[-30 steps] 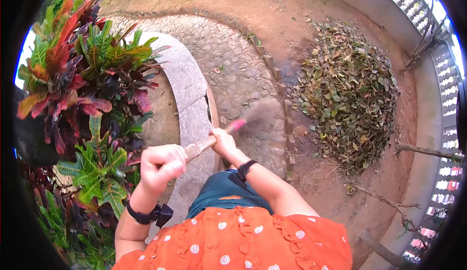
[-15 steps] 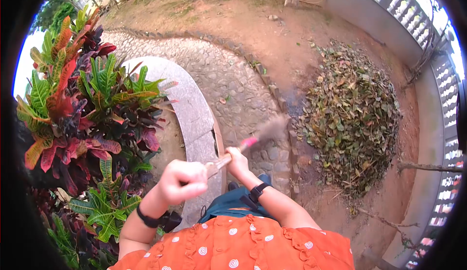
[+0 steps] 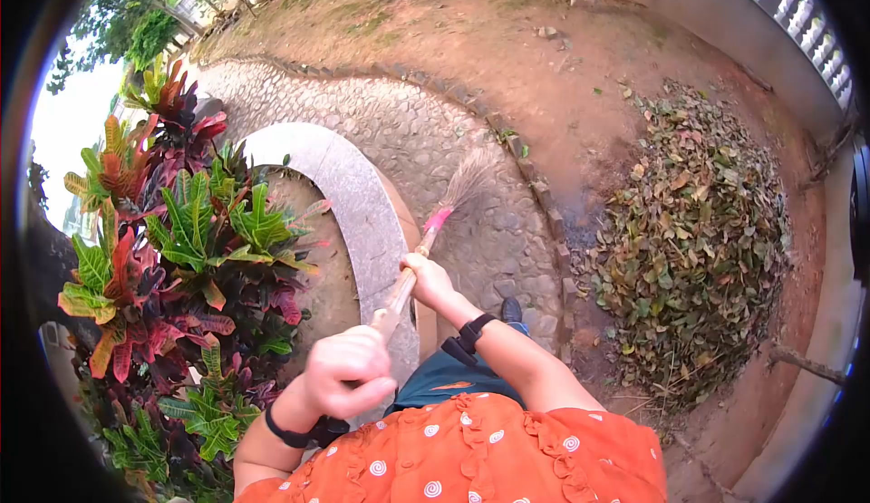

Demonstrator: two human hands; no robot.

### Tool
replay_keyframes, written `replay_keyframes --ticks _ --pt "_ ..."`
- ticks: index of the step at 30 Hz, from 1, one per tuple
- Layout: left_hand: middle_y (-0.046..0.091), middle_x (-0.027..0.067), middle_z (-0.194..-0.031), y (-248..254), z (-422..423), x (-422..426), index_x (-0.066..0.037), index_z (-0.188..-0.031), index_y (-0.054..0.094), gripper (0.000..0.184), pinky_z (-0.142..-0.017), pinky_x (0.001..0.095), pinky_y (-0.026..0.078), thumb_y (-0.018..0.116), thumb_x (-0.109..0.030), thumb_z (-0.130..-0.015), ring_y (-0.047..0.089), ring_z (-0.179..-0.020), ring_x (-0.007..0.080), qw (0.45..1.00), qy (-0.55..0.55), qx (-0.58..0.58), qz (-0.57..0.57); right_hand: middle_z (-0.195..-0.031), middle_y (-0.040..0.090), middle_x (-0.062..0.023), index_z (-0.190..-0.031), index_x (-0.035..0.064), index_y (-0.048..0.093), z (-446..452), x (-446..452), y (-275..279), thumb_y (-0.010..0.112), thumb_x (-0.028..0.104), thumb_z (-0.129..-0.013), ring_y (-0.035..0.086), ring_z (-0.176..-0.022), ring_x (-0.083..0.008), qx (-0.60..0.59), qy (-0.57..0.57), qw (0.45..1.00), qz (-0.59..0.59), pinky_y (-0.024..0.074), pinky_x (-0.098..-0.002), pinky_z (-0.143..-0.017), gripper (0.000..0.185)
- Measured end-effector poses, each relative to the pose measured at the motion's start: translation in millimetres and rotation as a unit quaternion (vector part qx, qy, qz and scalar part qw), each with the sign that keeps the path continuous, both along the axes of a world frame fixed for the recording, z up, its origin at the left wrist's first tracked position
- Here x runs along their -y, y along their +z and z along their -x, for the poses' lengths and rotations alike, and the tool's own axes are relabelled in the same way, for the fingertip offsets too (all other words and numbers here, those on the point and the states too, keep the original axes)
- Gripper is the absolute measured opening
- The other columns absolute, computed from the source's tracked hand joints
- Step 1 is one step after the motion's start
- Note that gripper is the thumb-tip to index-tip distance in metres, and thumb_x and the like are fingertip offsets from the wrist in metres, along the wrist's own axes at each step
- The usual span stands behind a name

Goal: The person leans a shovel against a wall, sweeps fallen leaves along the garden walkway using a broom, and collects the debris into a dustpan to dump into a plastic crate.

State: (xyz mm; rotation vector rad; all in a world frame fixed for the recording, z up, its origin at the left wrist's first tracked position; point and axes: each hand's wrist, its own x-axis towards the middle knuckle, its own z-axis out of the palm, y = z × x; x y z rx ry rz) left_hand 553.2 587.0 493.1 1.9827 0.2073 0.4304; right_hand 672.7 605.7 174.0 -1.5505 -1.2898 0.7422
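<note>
A twig broom (image 3: pixel 467 179) with a pink binding reaches forward over the cobbled path, its bristles fanned out. My left hand (image 3: pixel 348 369) is closed round the upper end of its wooden handle. Lower down the handle, nearer the pink binding, my right hand (image 3: pixel 428 280) is wrapped round it. Beneath the handle lies the curved stone kerb (image 3: pixel 349 186). To the right of the bristles, apart from them, is a large heap of dry leaves (image 3: pixel 698 258).
Red and green leafy plants (image 3: pixel 195 231) fill the left side. The cobbled path (image 3: pixel 399 131) curves away, edged by small stones. A wall with a balustrade (image 3: pixel 770 50) runs along the right. One shoe (image 3: pixel 512 310) shows on the path. A bare branch (image 3: pixel 807 364) juts in at right.
The broom's bristles have swung up and to the left, away from the leaf heap. Both hands keep their hold. The view has shifted, and a shoe now shows further forward.
</note>
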Motion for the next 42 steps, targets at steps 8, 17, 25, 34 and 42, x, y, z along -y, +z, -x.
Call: replay_keyframes --ticks 8,17,25,34,42 --pt "0.06 0.0088 -0.059 -25 -43 -56 0.0 -0.056 0.055 0.028 -0.066 0.038 0.048 0.067 -0.001 -0.082 0.058 -0.058 0.0236 0.973 0.139 0.005 0.184 -0.102 0.065 -0.0139 -0.099 0.0127 0.063 -53 -1 -10 0.062 0.012 -0.084 0.065 -0.099 -0.0375 0.045 0.063 0.987 0.142 0.0525 -0.0489 -0.083 0.014" --pt "0.061 0.006 -0.061 -41 -68 -114 -0.005 -0.057 0.056 0.025 -0.066 0.0354 0.047 0.072 0.002 -0.075 0.061 -0.06 0.0222 0.99 0.136 -0.029 0.003 -0.102 0.066 -0.0125 -0.098 0.0134 0.064 -69 -154 -25 0.064 0.013 -0.083 0.065 -0.098 -0.0376 0.011 0.12 0.991 0.063 0.0531 -0.0467 -0.081 0.014" --pt "0.061 0.0057 -0.06 4 -58 -256 -0.004 -0.061 0.06 0.019 -0.066 0.0359 0.048 0.07 0.0 -0.077 0.062 -0.058 0.0232 0.988 0.106 0.087 0.075 -0.1 0.068 -0.0144 -0.096 0.0103 0.062 -97 -259 26 0.063 0.012 -0.082 0.066 -0.096 -0.0373 0.087 0.14 0.986 0.037 0.0525 -0.048 -0.084 0.014" --pt "0.062 0.0074 -0.065 -70 -66 -377 -0.001 -0.059 0.054 0.026 -0.065 0.0342 0.048 0.063 0.001 -0.083 0.06 -0.064 0.0194 0.928 0.297 0.097 0.202 -0.096 0.07 -0.0154 -0.092 0.0097 0.065 -127 -374 -32 0.067 0.015 -0.081 0.066 -0.096 -0.039 0.097 0.223 0.96 0.142 0.0525 -0.0477 -0.085 0.012" --pt "0.061 0.0067 -0.064 -27 -130 -415 -0.002 -0.058 0.052 0.022 -0.065 0.0378 0.048 0.064 0.008 -0.074 0.06 -0.062 0.0228 0.931 0.359 0.057 -0.03 -0.094 0.068 -0.0133 -0.094 0.0129 0.066 -151 -502 0 0.063 0.01 -0.082 0.067 -0.092 -0.0358 0.113 0.315 0.942 0.012 0.054 -0.0462 -0.077 0.013"
